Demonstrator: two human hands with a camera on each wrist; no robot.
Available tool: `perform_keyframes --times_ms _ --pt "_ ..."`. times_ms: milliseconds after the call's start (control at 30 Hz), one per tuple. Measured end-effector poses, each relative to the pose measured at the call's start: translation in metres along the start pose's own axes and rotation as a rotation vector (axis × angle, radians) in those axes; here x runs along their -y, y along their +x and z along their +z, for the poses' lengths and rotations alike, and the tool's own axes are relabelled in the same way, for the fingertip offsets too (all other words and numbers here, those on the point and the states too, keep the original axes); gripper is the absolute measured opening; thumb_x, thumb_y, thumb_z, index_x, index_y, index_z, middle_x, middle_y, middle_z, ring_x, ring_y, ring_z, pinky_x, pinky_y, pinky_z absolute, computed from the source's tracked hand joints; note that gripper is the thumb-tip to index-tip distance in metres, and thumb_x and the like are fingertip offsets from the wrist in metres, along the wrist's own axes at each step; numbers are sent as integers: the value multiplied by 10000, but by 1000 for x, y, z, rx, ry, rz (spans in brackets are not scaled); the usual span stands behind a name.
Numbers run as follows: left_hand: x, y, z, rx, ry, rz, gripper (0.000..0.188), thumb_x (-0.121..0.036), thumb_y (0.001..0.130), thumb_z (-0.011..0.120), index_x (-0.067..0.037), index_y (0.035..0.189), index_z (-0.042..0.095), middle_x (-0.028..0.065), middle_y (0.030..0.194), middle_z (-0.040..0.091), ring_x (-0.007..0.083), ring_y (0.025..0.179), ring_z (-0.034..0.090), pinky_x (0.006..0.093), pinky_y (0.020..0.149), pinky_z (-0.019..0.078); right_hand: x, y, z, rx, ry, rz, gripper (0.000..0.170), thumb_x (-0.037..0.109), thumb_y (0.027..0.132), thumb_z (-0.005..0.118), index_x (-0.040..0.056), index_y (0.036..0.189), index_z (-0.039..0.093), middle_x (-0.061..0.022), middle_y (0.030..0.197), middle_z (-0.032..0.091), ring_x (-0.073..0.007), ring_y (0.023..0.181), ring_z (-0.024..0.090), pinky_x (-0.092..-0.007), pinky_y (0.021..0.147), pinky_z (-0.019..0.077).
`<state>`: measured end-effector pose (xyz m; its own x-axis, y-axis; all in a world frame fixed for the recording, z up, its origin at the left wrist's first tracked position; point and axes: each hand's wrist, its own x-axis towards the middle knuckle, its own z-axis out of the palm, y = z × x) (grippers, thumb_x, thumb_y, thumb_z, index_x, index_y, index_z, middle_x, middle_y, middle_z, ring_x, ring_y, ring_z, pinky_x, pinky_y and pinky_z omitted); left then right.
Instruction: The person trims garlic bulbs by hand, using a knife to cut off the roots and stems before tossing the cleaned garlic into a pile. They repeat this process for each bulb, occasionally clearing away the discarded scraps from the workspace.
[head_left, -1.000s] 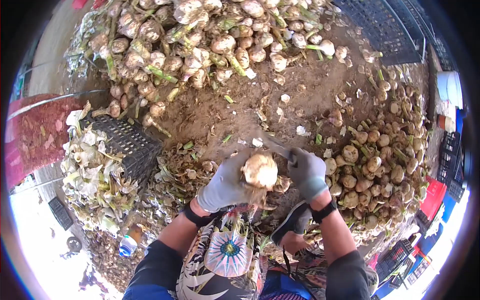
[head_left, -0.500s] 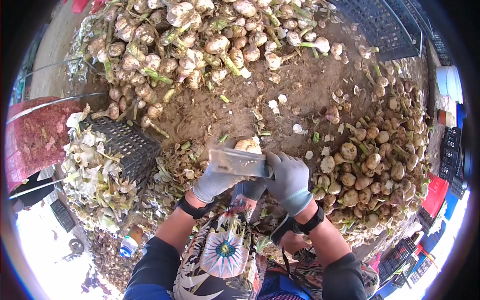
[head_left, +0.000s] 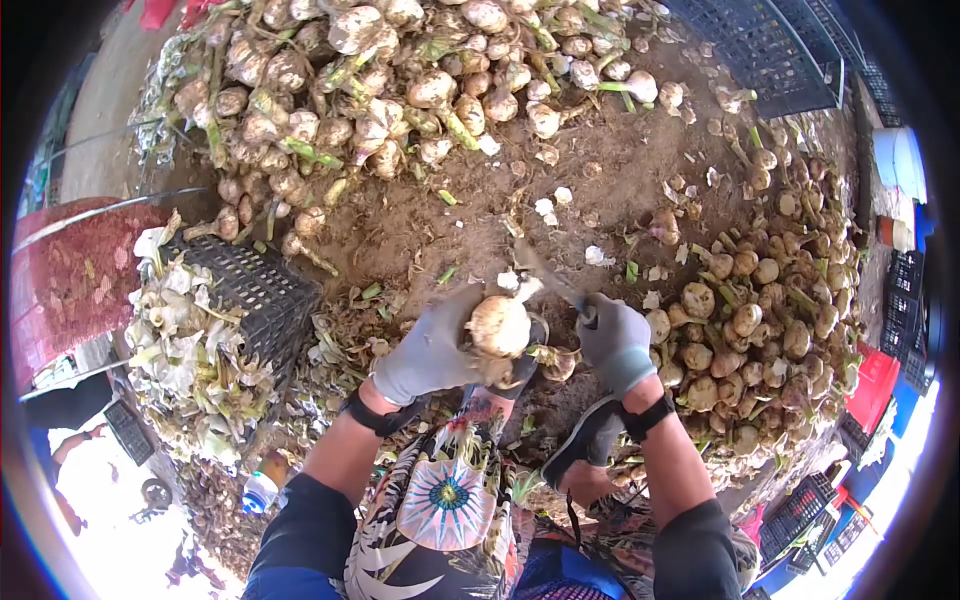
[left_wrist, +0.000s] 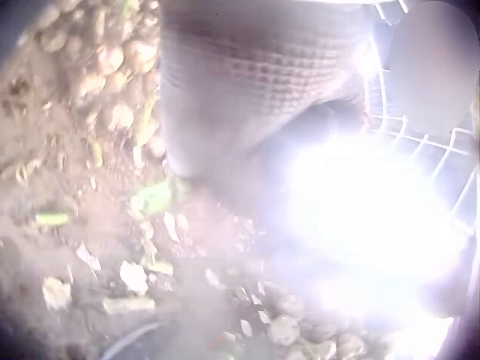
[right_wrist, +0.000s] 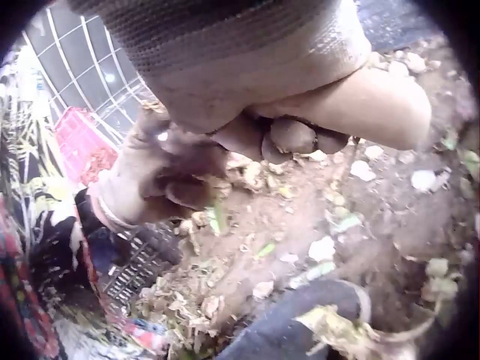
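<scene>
My gloved left hand [head_left: 430,345] grips a pale garlic bulb [head_left: 499,326] in front of my lap, a short stem sticking up from it and dry roots and skin hanging below. My right hand [head_left: 615,340], gloved too, holds a knife [head_left: 552,280] by its dark handle. Its blade points up and left, blurred, apart from the bulb. In the right wrist view the fingers curl round the handle, whose rounded end [right_wrist: 292,136] shows. The left wrist view has only the left glove [left_wrist: 247,82] beside strong glare; the bulb is hidden there.
A heap of garlic with stems [head_left: 400,90] lies ahead, and a pile of trimmed bulbs [head_left: 745,320] at right. A black crate [head_left: 255,290] with pale leaves tips at left. Another crate [head_left: 760,55] stands far right. My shoe [head_left: 585,440] is below the right hand.
Half a second ago the broad blade lay across in front of the bulb. Since then the right hand has swung right with the knife, and the bulb shows fully with its stem upward.
</scene>
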<state>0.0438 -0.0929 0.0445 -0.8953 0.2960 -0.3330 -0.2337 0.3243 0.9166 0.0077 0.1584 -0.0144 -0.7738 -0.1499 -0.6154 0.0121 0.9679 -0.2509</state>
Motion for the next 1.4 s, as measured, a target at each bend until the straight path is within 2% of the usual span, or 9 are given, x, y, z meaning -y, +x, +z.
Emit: perform_keyframes --times_ms 33,267,400,633,667,733,767,967,1400 --pt "-2 8 7 -64 -67 55 446 -157 741 791 -53 1145 635 114 1076 666 264 969 643 364 874 493 2 -6 1 -13 183 -19 280 288 812 703 123 1037 687 -151 863 712 -353 796 694 -433 691 552" --pt "15 19 23 -19 652 481 190 -180 773 681 -132 956 703 52 983 629 303 974 622 439 885 481 51 -29 -45 -95 389 -349 315 244 791 735 81 1060 707 -185 863 706 -329 818 714 -403 721 557" --pt "-23 0 8 102 930 418 110 -115 795 625 -141 827 727 18 1053 651 268 1070 598 446 899 472 -2 -20 4 50 50 43 293 299 775 735 90 978 703 -183 847 694 -355 811 689 -433 705 527" --pt "-72 34 70 111 225 454 776 -194 770 784 -89 1447 418 220 1501 376 417 1386 384 435 1124 384 1 -88 66 -218 1130 -8 322 241 782 794 11 994 719 -61 875 739 -163 803 653 -308 794 518" --pt "-90 37 76 168 171 551 866 -192 765 799 -92 1499 350 234 1529 334 428 1406 350 435 1155 348 -19 -71 109 -63 1166 -44 374 168 845 751 15 1168 642 -76 1157 663 -112 1012 584 -295 856 506" --pt "-123 34 68 266 276 570 932 -153 764 798 -124 1540 281 230 1557 296 423 1434 304 430 1186 288 -16 -90 76 -9 767 50 239 102 862 714 14 1082 676 -48 1037 685 -118 922 616 -279 788 518" --pt "-123 31 63 120 352 651 783 -149 804 770 -129 1479 374 248 1467 400 415 1300 480 448 1015 474 -8 -105 53 -70 1086 92 215 93 858 709 15 1058 688 -38 970 686 -120 852 626 -274 742 522" --pt "-63 -23 24 -217 164 273 292 -142 875 671 -95 1163 683 156 1022 697 343 957 679 401 805 537 -17 -142 34 -340 1570 309 154 46 827 700 -10 968 725 -45 788 695 -145 647 633 -292 585 511" --pt "109 -191 19 -568 474 -223 261 -292 773 688 -89 928 743 224 845 691 403 821 675 474 730 537 -5 -199 -38 -645 1457 -68 163 44 847 723 -14 999 732 -7 843 697 -104 734 623 -246 663 498"
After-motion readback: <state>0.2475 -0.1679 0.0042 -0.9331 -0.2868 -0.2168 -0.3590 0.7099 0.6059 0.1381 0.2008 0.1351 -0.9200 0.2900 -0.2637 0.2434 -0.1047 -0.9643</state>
